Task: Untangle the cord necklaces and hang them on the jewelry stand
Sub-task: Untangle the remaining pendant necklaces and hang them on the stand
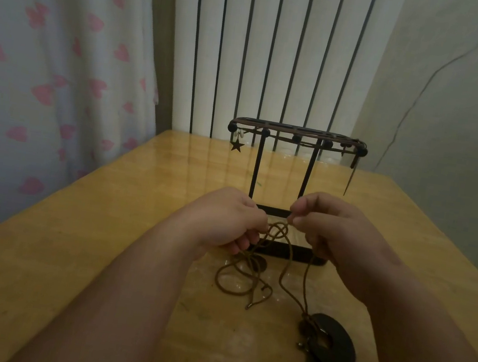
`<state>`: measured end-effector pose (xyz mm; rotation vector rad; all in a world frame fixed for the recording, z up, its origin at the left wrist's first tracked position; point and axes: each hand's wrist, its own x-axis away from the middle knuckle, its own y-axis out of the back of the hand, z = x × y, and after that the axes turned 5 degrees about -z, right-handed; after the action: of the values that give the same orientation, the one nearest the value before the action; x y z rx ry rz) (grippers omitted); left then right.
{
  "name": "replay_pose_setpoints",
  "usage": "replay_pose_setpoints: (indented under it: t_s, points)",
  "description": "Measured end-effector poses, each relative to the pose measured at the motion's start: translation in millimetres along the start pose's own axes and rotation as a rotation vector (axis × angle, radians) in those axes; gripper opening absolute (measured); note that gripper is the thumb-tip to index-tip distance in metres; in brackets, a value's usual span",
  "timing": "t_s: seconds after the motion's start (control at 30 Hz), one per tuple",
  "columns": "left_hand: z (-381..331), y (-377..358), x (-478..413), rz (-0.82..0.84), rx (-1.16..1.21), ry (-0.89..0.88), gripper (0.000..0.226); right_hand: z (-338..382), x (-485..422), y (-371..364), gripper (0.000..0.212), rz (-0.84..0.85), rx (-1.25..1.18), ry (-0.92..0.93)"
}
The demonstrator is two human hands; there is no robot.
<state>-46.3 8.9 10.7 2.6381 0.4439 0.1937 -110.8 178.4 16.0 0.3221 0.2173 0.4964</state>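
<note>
Centrally, left hand (225, 222) and right hand (336, 226) each pinch the knotted cord necklaces (278, 233) before the jewelry stand (297, 133). Cords trail toward lower right to a disc pendant (331, 343) on the yellow table (99, 237); heart-print curtain (48, 59) upper left, radiator (282, 48) behind.

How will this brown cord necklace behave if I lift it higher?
The thin brown cord sags in loose loops, so it's probably floppy. Its flat black ring pendant, bulky beside the cord, would likely swing and pull it taut.
</note>
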Motion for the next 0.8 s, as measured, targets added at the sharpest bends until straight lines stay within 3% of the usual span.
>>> replay_pose_setpoints:
  t_s: [0.13,0.27,0.37,0.57,0.8]
  points:
    - [-0.1,0.5,0.5,0.013,0.017,-0.008,0.015,1.2,1.6,-3.0,0.022,0.051,0.127,0.036]
    - [0.3,0.9,0.4,0.010,-0.003,-0.003,0.016,-0.9,1.2,-7.0,0.009,0.023,0.254,0.082]
    - [0.7,0.0,-0.7,-0.019,-0.063,0.014,0.016,-1.1,0.7,-3.9,0.011,-0.018,0.093,0.057]
    - [1.1,-0.8,-0.8,0.002,-0.041,0.014,0.016,0.6,2.0,-3.2,0.014,0.067,-0.201,-0.012]
    - [1.5,0.7,0.4,0.123,0.089,0.064,0.014,-4.5,-0.6,-8.0,0.014,0.110,-0.202,0.014]
